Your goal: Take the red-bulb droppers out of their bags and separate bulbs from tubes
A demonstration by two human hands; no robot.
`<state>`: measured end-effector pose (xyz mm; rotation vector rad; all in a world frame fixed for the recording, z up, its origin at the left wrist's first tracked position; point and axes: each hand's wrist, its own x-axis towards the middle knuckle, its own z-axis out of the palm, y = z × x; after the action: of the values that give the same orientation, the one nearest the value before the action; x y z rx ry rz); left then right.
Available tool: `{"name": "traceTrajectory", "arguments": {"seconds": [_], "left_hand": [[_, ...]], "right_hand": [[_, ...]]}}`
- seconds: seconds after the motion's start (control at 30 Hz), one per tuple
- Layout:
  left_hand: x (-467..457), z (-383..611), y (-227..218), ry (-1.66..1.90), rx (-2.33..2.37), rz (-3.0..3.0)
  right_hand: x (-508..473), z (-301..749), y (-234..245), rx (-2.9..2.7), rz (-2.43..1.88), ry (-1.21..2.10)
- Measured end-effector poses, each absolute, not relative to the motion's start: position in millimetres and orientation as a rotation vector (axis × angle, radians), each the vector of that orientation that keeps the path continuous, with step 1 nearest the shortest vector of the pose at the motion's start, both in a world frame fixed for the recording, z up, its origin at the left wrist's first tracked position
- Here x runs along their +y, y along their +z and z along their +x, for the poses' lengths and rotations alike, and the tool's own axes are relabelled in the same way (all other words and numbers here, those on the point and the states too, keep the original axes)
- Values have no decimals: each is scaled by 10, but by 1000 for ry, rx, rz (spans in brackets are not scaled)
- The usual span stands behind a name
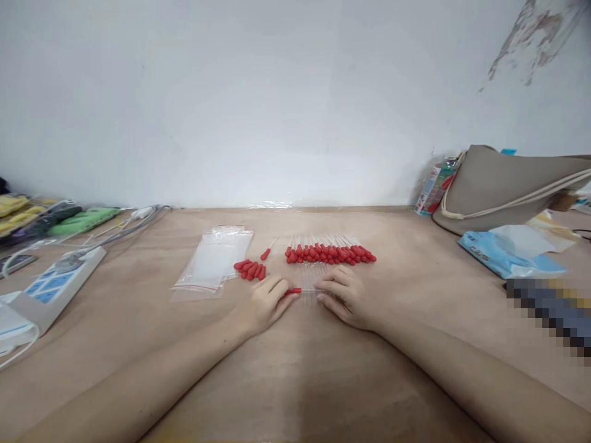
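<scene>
My left hand [270,300] pinches a red rubber dropper bulb [293,291], its open end turned right. Facing it, my right hand [345,298] is closed on a thin clear glass tube [310,291], which lies level between the hands. The tube's tip meets the bulb or comes very close; I cannot tell how far it is inside. Under and behind the hands lie several loose glass tubes [310,274]. Left of them is a small heap of loose red bulbs [250,270]. Farther back rests a row of assembled droppers [330,253], red ends toward me, and one single dropper [265,253].
Clear zip bags [215,258] lie left of the bulbs. A power strip [60,286] with cables is at the far left, near coloured items [83,220]. On the right are a grey bag [503,184], a bottle [434,187] and a blue tissue pack [503,255]. A wall closes the back.
</scene>
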<state>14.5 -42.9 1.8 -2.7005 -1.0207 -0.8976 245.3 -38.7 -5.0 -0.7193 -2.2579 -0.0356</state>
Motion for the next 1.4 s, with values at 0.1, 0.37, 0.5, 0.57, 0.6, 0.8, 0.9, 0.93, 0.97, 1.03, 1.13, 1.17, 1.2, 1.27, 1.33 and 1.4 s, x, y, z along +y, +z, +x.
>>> {"name": "traceTrajectory", "arguments": {"seconds": [0.1, 0.37, 0.5, 0.57, 0.6, 0.8, 0.9, 0.93, 0.97, 1.03, 1.13, 1.17, 1.2, 1.27, 1.33, 1.4], "left_hand": [[-431, 160, 25, -887, -991, -2707], [-412, 249, 156, -722, -911, -2671], [-404, 275, 158, -635, -820, -2709], [-406, 275, 156, -573, -820, -2692], [-409, 274, 159, -546, -819, -2682], [-419, 277, 198, -489, -762, -2620], [-418, 280, 201, -477, -732, -2607], [-418, 279, 200, -477, -727, -2607], [-417, 278, 199, -478, -724, -2610], [-419, 273, 199, -483, -718, -2618], [-427, 260, 207, -481, -719, -2634], [-431, 256, 212, -482, -719, -2639], [-435, 253, 217, -483, -720, -2645], [-442, 252, 226, -485, -715, -2656], [-451, 252, 228, -482, -706, -2661], [-462, 238, 225, -478, -695, -2667]], "right_hand": [[-371, 2438, -79, -2300, -719, -100], [-365, 2375, -126, -2298, -704, -75], [-367, 2347, -144, -2288, -640, -104], [-381, 2344, -135, -2291, -612, -112], [-391, 2346, -127, -2292, -599, -113], [-447, 2373, -87, -2301, -556, -151], [-464, 2380, -69, -2319, -545, -197], [-468, 2384, -64, -2326, -543, -210], [-471, 2388, -60, -2334, -544, -222], [-475, 2402, -58, -2345, -542, -248], [-477, 2423, -61, -2354, -536, -274], [-479, 2428, -61, -2353, -534, -279], [-482, 2432, -61, -2351, -531, -282], [-491, 2433, -58, -2343, -530, -291], [-505, 2433, -59, -2340, -529, -296], [-519, 2447, -64, -2348, -523, -290]]}}
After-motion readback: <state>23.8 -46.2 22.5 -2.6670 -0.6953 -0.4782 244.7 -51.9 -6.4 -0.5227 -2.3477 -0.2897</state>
